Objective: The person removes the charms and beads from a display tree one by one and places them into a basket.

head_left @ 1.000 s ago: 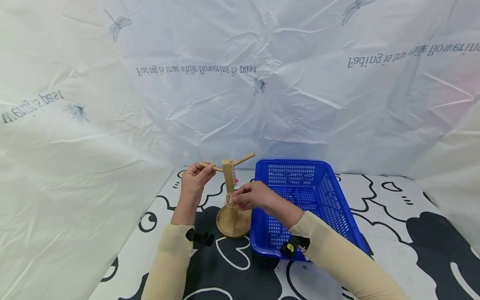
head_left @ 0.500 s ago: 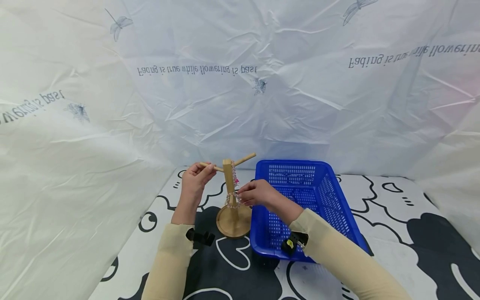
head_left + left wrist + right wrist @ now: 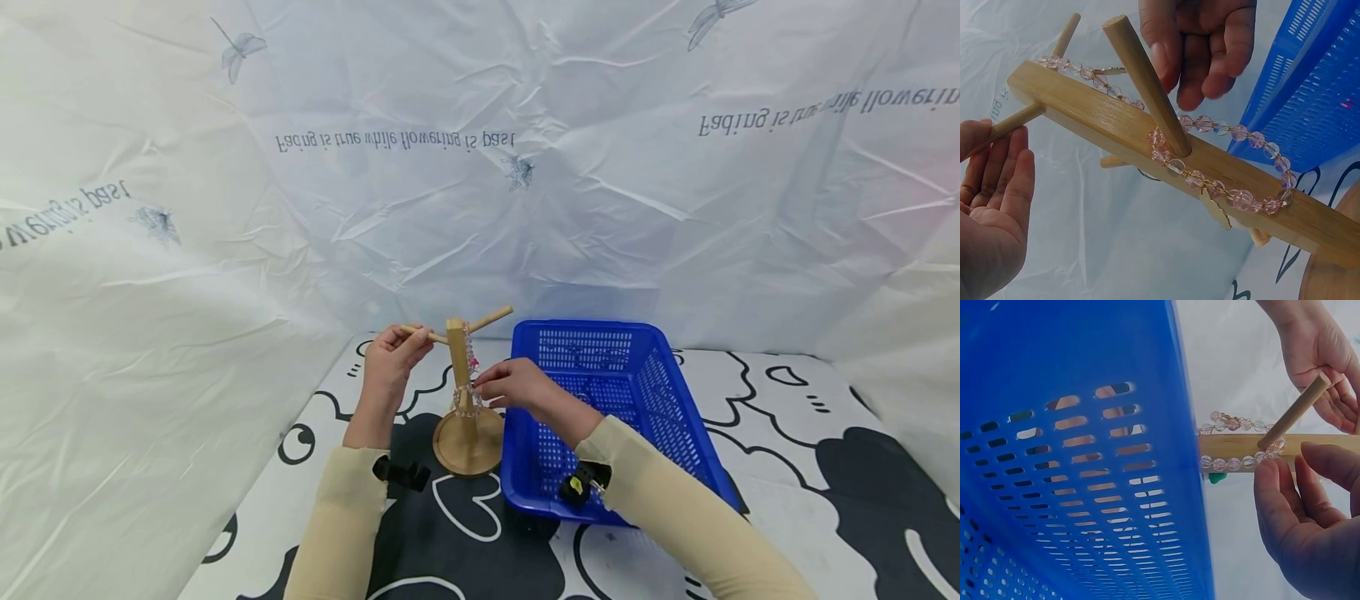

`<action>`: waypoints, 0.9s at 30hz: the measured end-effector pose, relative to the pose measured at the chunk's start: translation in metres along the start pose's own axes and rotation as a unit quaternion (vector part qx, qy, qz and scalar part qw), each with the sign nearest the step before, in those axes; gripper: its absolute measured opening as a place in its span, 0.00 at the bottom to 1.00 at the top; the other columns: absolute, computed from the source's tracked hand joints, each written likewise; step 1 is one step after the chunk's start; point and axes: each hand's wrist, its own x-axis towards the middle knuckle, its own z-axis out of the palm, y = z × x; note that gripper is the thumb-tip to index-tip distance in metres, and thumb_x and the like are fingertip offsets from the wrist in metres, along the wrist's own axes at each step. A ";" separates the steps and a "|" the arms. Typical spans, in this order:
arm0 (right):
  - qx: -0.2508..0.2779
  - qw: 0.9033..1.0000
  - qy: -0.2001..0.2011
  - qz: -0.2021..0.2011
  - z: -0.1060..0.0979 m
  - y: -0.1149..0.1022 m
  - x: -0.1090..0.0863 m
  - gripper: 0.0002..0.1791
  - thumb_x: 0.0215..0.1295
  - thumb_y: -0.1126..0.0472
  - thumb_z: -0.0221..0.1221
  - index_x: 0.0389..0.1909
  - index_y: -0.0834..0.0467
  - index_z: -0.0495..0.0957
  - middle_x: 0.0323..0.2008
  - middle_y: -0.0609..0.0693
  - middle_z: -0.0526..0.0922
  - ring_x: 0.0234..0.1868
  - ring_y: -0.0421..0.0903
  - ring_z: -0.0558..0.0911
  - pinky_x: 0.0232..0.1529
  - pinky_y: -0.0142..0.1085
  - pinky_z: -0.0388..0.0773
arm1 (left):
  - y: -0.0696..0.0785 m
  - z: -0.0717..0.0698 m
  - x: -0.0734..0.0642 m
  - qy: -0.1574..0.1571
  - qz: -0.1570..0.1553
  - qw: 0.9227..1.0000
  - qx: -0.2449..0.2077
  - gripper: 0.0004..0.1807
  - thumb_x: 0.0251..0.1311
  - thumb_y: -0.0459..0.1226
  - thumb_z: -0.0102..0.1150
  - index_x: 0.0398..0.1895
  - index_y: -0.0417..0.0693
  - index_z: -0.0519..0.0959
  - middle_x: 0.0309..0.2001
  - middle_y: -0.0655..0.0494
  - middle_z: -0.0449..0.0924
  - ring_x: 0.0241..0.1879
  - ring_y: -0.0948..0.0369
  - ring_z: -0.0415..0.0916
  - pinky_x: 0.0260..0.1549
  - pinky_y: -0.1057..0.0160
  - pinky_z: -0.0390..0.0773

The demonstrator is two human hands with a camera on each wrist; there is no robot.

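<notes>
A wooden jewellery stand [image 3: 457, 367] with several pegs rises from a round base [image 3: 447, 450]. My left hand [image 3: 390, 358] pinches an upper peg between thumb and fingers, left of the post. One pink beaded bracelet [image 3: 472, 354] hangs near the top. Another bracelet [image 3: 1242, 200], pink and clear beads with a gold leaf charm, loops round a lower peg [image 3: 1147, 84] and lies across the post. My right hand [image 3: 517, 387] is just right of that lower loop, thumb and fingers apart and loosely bent. In the right wrist view its fingertips [image 3: 1267, 472] are right at the beads.
A blue perforated basket [image 3: 540, 504] stands close to the right of the stand, under my right forearm. A black-and-white patterned cloth [image 3: 630, 558] covers the table. White printed sheeting [image 3: 480, 233] forms the back and side walls.
My right fingers have let go of the lower bracelet and drawn back slightly to the right; the bracelet stays on the stand. The left hand keeps its grip on the upper peg.
</notes>
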 end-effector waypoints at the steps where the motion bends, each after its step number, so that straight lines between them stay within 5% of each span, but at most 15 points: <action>1: 0.000 1.000 0.000 0.000 0.000 0.000 0.001 0.12 0.72 0.67 0.59 0.51 0.67 0.83 0.56 0.63 0.84 0.60 0.57 0.84 0.62 0.49 0.85 | 0.000 0.000 0.000 -0.001 0.000 1.000 -0.001 0.15 0.69 0.25 0.57 0.29 0.53 0.82 0.31 0.63 0.86 0.35 0.69 0.87 0.45 0.72 0.88; 27: -0.026 0.999 0.008 0.018 0.008 0.003 0.011 0.13 0.69 0.64 0.64 0.50 0.66 0.85 0.56 0.61 0.85 0.57 0.56 0.86 0.60 0.46 0.86 | -0.001 -0.001 0.003 -0.003 0.000 1.000 0.003 0.14 0.69 0.25 0.57 0.30 0.53 0.82 0.30 0.64 0.86 0.35 0.69 0.87 0.44 0.71 0.88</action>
